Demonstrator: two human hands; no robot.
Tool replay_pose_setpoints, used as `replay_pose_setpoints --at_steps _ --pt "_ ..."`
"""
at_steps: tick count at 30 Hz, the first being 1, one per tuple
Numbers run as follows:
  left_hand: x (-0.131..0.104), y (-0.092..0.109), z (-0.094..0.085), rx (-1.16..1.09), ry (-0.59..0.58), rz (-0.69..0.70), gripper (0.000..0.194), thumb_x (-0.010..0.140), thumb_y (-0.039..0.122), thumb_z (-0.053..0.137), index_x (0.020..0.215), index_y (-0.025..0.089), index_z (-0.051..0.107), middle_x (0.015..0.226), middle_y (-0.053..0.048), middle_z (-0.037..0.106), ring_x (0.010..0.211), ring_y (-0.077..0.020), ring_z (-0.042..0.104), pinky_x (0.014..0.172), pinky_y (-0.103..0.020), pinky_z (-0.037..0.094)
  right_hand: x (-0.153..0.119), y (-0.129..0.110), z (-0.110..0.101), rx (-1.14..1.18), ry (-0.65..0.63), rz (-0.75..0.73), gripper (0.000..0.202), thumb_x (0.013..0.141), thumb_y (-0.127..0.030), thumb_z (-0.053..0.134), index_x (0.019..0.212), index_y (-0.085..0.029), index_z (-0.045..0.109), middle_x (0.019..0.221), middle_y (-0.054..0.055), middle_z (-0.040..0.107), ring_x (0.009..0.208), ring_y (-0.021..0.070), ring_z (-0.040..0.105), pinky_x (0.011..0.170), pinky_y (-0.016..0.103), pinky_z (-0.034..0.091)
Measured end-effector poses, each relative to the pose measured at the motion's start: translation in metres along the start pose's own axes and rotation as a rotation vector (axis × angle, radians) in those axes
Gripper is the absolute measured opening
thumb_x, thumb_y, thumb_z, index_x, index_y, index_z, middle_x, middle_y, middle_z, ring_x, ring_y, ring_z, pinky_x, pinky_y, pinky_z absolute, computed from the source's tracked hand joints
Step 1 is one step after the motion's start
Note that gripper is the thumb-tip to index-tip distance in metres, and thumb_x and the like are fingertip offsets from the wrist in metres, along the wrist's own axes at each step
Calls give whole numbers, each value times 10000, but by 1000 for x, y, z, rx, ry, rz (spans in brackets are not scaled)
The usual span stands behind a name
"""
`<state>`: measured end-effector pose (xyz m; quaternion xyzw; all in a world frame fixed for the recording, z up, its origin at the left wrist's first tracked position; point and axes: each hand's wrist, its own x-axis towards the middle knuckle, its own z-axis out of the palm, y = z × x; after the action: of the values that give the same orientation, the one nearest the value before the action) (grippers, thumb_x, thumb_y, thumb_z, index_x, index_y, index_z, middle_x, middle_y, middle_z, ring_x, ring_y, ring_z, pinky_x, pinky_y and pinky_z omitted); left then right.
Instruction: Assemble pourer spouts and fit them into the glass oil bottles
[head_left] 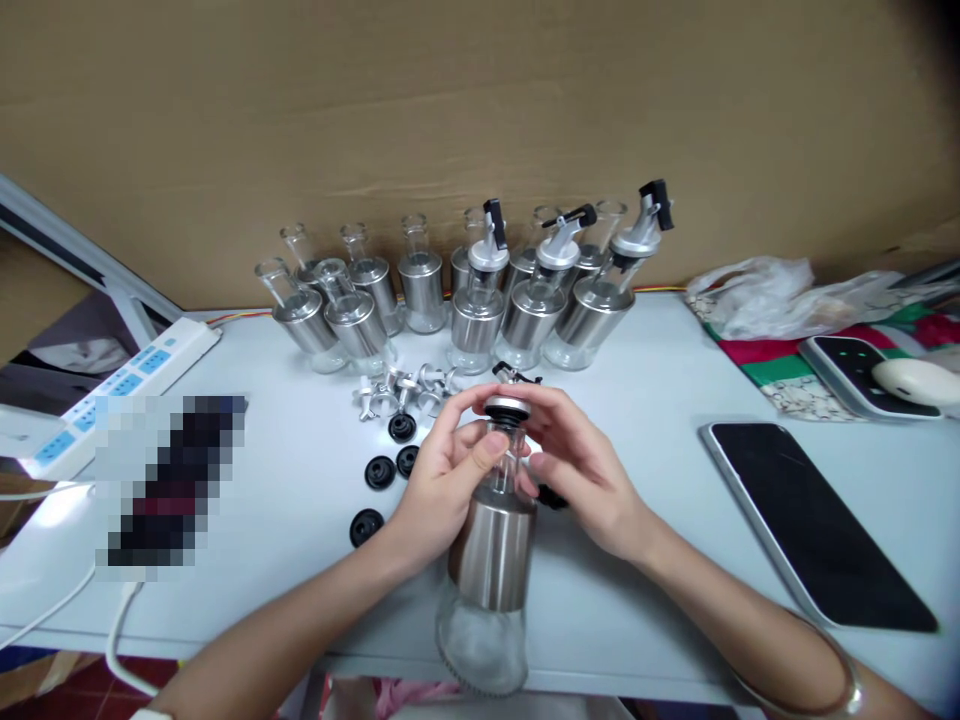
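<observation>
Head view: slanting in from the lower left with one bare forearm and from the lower right with the other, to meet at the middle above the front part of a white table (645,620). Wrapped, with the left hand (446,465), around the glass neck of a bottle (495,545), with thumb laid across the front and fingers curled behind, clamped on it. Arched, with the right hand (589,470), over the top from the other side, with fingers bent across the silver rim of a pourer (508,404) and thumb bent in beside the neck; cannot tell whether pressing or merely touching. Set centrally at the near edge, with neck up and base toward the viewer; cannot tell whether resting on the surface or lifted. Running nearly upright along the long axis, with pourer end topmost and tipped slightly away and to the right. Scattered just behind and left, with black discs (379,472) and silver pieces (405,390). Lined up farther back, with steel-sleeved bottles (420,285), three topped with pourers.
</observation>
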<state>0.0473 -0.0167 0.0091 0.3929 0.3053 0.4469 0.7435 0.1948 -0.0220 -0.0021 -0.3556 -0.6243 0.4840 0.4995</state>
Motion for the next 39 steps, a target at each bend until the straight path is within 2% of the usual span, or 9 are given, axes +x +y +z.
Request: replay_pose_setpoints --at_steps 4,6,9,11,15,22,27,34,39 --pt "1 -1 -2 -5 40 17 431 760 400 721 1082 234 489 748 25 618 618 -123 636 584 -225 522 0 0 -1 0 -29 -3 447 862 -163 568 1278 -316 509 1282 54 552 959 166 610 867 327 516" --pt "0 -1 -3 -32 34 13 434 763 411 717 1074 239 468 748 31 622 596 -124 639 558 -227 520 2 0 -5 28 -56 53 436 860 -188 603 1272 -314 535 1199 53 601 843 143 628 811 314 535" --pt "0 -2 -3 -63 1 4 428 771 410 711 1054 236 441 783 23 645 558 -133 650 522 -236 515 6 0 -11 142 -108 133 418 842 -205 645 1241 -314 582 926 14 675 613 102 610 654 276 558" --pt "1 -2 -3 -68 -9 2 426 768 405 716 1037 227 438 822 11 659 539 -131 653 508 -233 509 9 0 -14 221 -118 170 399 818 -199 673 1195 -319 621 862 -3 688 542 86 597 587 254 556" --pt "2 -4 -3 -66 4 -15 435 751 425 725 1006 211 445 797 8 673 522 -137 655 502 -234 505 12 1 -14 271 -63 201 360 745 -185 740 1085 -293 690 923 13 720 555 100 634 573 256 575" --pt "2 -6 -5 -47 23 -40 418 750 448 715 953 208 440 606 41 641 499 -149 646 497 -229 492 14 3 -12 232 -21 191 281 721 -219 761 996 -268 729 812 2 741 498 116 645 556 272 588" --pt "1 -7 -6 -39 42 -36 407 757 449 708 940 203 440 575 36 641 520 -167 661 521 -242 501 13 2 -11 178 0 202 249 714 -299 773 951 -230 746 727 15 737 472 131 637 534 288 587" --pt "1 -7 -5 -60 4 -34 385 767 439 702 926 195 450 549 27 652 480 -146 639 492 -227 498 11 4 -8 303 28 156 149 702 -239 785 846 -243 747 611 -29 693 439 143 640 476 295 574" --pt "-1 2 0 -59 -32 16 324 811 404 668 929 205 442 556 44 633 505 -155 659 498 -229 505 9 -4 -3 195 111 109 165 724 -262 770 886 -240 746 757 15 745 465 133 650 488 278 582"
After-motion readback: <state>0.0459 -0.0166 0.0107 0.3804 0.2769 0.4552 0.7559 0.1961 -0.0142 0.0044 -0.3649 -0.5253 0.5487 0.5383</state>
